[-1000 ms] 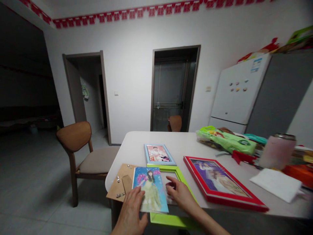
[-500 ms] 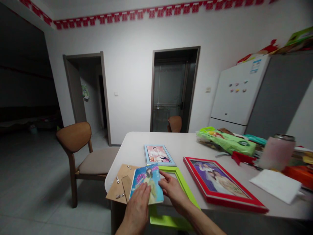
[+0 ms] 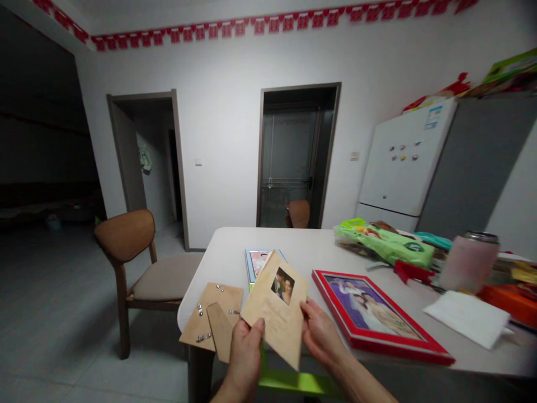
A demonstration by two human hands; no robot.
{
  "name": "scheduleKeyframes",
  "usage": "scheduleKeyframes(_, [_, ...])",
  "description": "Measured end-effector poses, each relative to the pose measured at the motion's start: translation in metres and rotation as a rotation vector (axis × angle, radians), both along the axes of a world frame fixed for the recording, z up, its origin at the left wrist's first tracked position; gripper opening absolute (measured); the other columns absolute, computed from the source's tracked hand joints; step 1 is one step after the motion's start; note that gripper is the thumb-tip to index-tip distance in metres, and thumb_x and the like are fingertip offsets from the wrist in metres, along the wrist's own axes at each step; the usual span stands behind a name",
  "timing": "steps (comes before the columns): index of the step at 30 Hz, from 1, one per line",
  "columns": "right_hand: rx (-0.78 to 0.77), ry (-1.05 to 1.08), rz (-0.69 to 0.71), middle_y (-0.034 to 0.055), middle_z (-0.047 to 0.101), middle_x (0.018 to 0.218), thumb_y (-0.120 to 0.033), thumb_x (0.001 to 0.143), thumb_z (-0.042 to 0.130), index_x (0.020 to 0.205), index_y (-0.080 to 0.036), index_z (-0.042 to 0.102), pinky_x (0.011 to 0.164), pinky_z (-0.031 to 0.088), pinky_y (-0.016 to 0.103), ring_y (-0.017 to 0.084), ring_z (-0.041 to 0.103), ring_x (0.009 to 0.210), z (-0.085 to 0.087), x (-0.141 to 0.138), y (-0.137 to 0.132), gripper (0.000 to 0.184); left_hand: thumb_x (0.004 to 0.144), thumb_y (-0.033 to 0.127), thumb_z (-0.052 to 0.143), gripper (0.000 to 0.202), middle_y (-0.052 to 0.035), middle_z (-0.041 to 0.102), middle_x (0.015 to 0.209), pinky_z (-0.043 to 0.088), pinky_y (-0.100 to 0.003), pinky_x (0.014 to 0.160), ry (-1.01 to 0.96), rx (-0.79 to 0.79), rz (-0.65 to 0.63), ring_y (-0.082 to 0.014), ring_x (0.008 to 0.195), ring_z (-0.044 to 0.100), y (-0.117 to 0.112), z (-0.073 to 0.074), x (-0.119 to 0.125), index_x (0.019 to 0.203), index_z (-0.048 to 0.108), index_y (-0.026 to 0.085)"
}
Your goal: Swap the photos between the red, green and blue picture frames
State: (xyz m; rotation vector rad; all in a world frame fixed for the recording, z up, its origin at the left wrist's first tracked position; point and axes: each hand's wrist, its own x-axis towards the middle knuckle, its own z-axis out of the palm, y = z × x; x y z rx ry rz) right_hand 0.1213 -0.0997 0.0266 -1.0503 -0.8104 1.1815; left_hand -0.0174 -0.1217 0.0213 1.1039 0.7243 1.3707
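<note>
Both my hands hold up a tan card with a small photo printed on it, tilted above the table's near edge. My left hand grips its lower left edge and my right hand grips its right edge. Under it lies a lime green frame, mostly hidden. A brown backing board with metal clips lies to the left. A small blue frame peeks out behind the card. A red frame with a photo lies to the right.
The white table carries a green packet, a pink cup, a white paper and clutter at the right. A wooden chair stands left of the table. A white fridge stands behind.
The colourful picture that lay on the green frame has been lifted by both hands and turned over, so its tan back with a small photo now faces me.
</note>
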Motion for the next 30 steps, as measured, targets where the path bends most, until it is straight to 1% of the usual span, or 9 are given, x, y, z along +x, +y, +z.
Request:
scheduleKeyframes(2, [-0.041, -0.129, -0.008, 0.0051, 0.067, 0.073, -0.025, 0.068, 0.042, 0.103, -0.018, 0.049, 0.053, 0.048, 0.028, 0.019, 0.062, 0.064, 0.004, 0.021, 0.002, 0.037, 0.069, 0.026, 0.049, 0.052, -0.0144, 0.049, 0.117, 0.038, -0.031, 0.088, 0.142, -0.001, 0.028, -0.0211, 0.105, 0.047, 0.002, -0.01, -0.004, 0.116, 0.039, 0.009])
scheduleKeyframes(5, [-0.105, -0.291, 0.006, 0.0055, 0.067, 0.069, -0.023, 0.066, 0.042, 0.103, -0.017, 0.051, 0.048, 0.046, 0.027, 0.019, 0.062, 0.057, 0.003, 0.044, 0.004, 0.039, 0.064, 0.018, 0.049, 0.057, -0.0147, 0.043, 0.122, 0.03, -0.032, 0.095, 0.528, 0.058, 0.1, -0.0205, 0.112, 0.04, -0.001, -0.019, -0.01, 0.118, 0.037, 0.007])
scheduleKeyframes(7, [-0.11, -0.337, 0.022, 0.0053, 0.067, 0.066, -0.021, 0.065, 0.041, 0.102, -0.016, 0.053, 0.047, 0.045, 0.026, 0.018, 0.061, 0.054, -0.003, 0.049, 0.006, 0.039, 0.061, 0.015, 0.05, 0.059, -0.0144, 0.042, 0.123, 0.026, -0.034, 0.098, 0.783, 0.123, 0.086, -0.0218, 0.115, 0.036, -0.006, -0.021, -0.011, 0.118, 0.039, 0.007])
scheduleKeyframes(9, [-0.104, -0.355, 0.044, 0.0045, 0.066, 0.064, -0.019, 0.064, 0.04, 0.1, -0.015, 0.054, 0.047, 0.045, 0.025, 0.017, 0.061, 0.054, -0.01, 0.047, 0.01, 0.039, 0.058, 0.014, 0.051, 0.061, -0.0149, 0.039, 0.126, 0.023, -0.036, 0.099, 0.94, 0.19, 0.035, -0.0232, 0.117, 0.032, -0.012, -0.023, -0.01, 0.118, 0.039, 0.007])
scheduleKeyframes(13, [-0.096, -0.441, 0.084, 0.0049, 0.067, 0.066, -0.017, 0.062, 0.037, 0.097, -0.012, 0.055, 0.05, 0.044, 0.024, 0.017, 0.061, 0.058, -0.018, 0.038, 0.018, 0.04, 0.057, 0.016, 0.054, 0.065, -0.0143, 0.03, 0.131, 0.02, -0.04, 0.101, 1.06, 0.289, -0.059, -0.0246, 0.121, 0.024, -0.016, -0.025, -0.01, 0.12, 0.038, 0.011])
scheduleKeyframes(20, [-0.014, -1.111, -0.03, 0.0132, 0.065, 0.082, -0.021, 0.066, 0.038, 0.082, -0.011, 0.06, 0.065, 0.041, 0.026, 0.021, 0.059, 0.076, -0.013, 0.043, 0.021, 0.029, 0.062, 0.025, 0.054, 0.067, -0.017, 0.024, 0.132, 0.018, -0.039, 0.101, 1.211, 0.329, -0.148, -0.0247, 0.123, 0.018, -0.016, -0.019, -0.012, 0.122, 0.033, 0.004])
scheduleKeyframes(24, [-0.115, -1.519, -0.038, 0.018, 0.064, 0.081, -0.033, 0.071, 0.037, 0.082, -0.01, 0.06, 0.063, 0.039, 0.031, 0.025, 0.059, 0.076, -0.011, 0.044, 0.018, 0.034, 0.065, 0.029, 0.053, 0.065, -0.0171, 0.025, 0.132, 0.016, -0.036, 0.102, 1.327, 0.312, -0.148, -0.0245, 0.123, 0.017, -0.019, -0.012, -0.007, 0.121, 0.034, 0.0])
scheduleKeyframes(26, [-0.161, -1.61, -0.042, 0.0184, 0.063, 0.082, -0.036, 0.072, 0.036, 0.083, -0.01, 0.059, 0.062, 0.039, 0.032, 0.026, 0.059, 0.076, -0.012, 0.043, 0.016, 0.036, 0.067, 0.029, 0.051, 0.064, -0.0163, 0.026, 0.132, 0.016, -0.035, 0.102, 1.366, 0.301, -0.139, -0.0241, 0.123, 0.017, -0.02, -0.01, -0.005, 0.121, 0.034, 0.0])
scheduleKeyframes(30, [-0.163, -1.7, -0.077, 0.0173, 0.06, 0.088, -0.037, 0.074, 0.035, 0.087, -0.011, 0.057, 0.061, 0.038, 0.032, 0.026, 0.058, 0.078, -0.015, 0.042, 0.014, 0.037, 0.066, 0.029, 0.051, 0.066, -0.0159, 0.024, 0.132, 0.017, -0.035, 0.102, 1.357, 0.341, -0.162, -0.0234, 0.123, 0.016, -0.018, -0.013, -0.009, 0.122, 0.032, 0.001])
